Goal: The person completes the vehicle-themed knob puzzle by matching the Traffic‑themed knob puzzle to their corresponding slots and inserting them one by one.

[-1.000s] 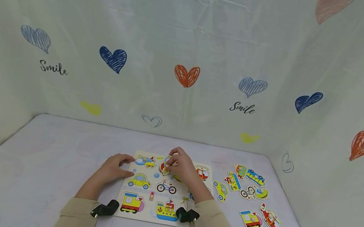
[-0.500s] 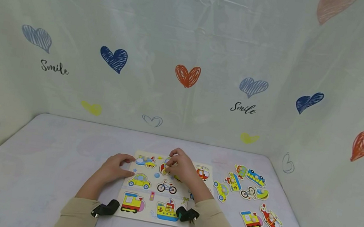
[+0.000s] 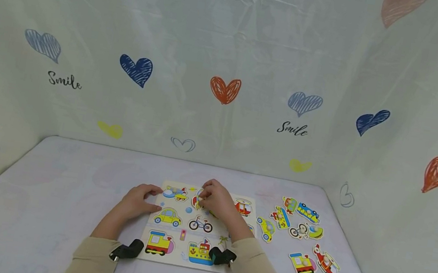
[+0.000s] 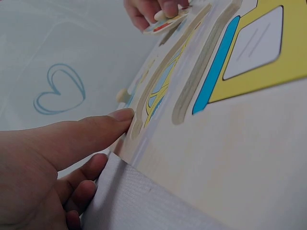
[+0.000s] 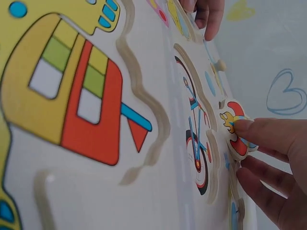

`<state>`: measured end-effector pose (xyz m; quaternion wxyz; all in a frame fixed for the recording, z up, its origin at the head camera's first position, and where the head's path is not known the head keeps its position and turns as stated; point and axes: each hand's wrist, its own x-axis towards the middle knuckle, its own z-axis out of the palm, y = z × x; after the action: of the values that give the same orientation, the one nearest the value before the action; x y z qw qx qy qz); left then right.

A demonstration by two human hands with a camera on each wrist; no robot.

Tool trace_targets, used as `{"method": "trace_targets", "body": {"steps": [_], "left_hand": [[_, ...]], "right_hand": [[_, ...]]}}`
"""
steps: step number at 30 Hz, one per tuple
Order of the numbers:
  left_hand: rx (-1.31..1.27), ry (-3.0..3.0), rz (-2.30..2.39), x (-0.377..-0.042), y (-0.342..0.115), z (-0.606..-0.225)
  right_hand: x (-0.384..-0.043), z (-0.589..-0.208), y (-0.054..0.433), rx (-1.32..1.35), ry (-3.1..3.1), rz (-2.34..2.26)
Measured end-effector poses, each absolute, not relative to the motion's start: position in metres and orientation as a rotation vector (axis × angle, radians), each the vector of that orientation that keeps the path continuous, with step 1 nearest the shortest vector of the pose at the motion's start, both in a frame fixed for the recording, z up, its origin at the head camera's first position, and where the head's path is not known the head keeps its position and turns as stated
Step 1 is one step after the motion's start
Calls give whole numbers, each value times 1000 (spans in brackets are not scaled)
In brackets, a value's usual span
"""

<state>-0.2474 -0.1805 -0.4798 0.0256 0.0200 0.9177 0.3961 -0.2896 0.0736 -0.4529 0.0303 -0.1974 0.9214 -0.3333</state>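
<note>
A wooden peg puzzle board (image 3: 179, 262) with printed vehicles lies before me. My left hand (image 3: 136, 202) rests at its left edge, thumb and forefinger spread; the left wrist view shows the thumb (image 4: 103, 127) touching beside the yellow car recess (image 4: 160, 91). My right hand (image 3: 218, 200) pinches a small red and yellow puzzle piece (image 5: 237, 136) above the top middle of the board. That piece sits tilted against the surface in the right wrist view, partly covered by the fingers; its full picture is hidden. A wooden knob (image 4: 123, 95) stands up at the board's upper left.
Right of the board lie several loose puzzle pieces: a yellow car (image 3: 266, 230), a blue bus (image 3: 308, 212), a train (image 3: 302, 265) and a helicopter (image 3: 325, 261) among them. Behind the white-covered table (image 3: 82, 172) hangs a curtain (image 3: 171, 115) with printed hearts.
My right hand and forearm have shifted slightly left, and the pinched piece has turned a little over the same spot. The left hand stays in place.
</note>
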Motion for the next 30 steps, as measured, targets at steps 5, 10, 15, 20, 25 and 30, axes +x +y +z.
{"method": "trace_targets", "body": {"steps": [5, 10, 15, 20, 25, 30], "left_hand": [[81, 2840, 1217, -248, -181, -480], [71, 2839, 1219, -248, -181, -480], [64, 2841, 1213, -248, -180, -481], [73, 2840, 1211, -248, -180, -479], [81, 2843, 1212, -248, -181, -477], [63, 2840, 1205, -248, -181, -478]], "right_hand": [[-292, -458, 73, -565, 2846, -993], [-292, -459, 73, -555, 2826, -967], [-290, -456, 73, -543, 2798, -983], [-290, -455, 74, -551, 2789, -990], [-291, -458, 75, -548, 2779, -1028], [-293, -460, 84, -585, 2793, -1040]]}}
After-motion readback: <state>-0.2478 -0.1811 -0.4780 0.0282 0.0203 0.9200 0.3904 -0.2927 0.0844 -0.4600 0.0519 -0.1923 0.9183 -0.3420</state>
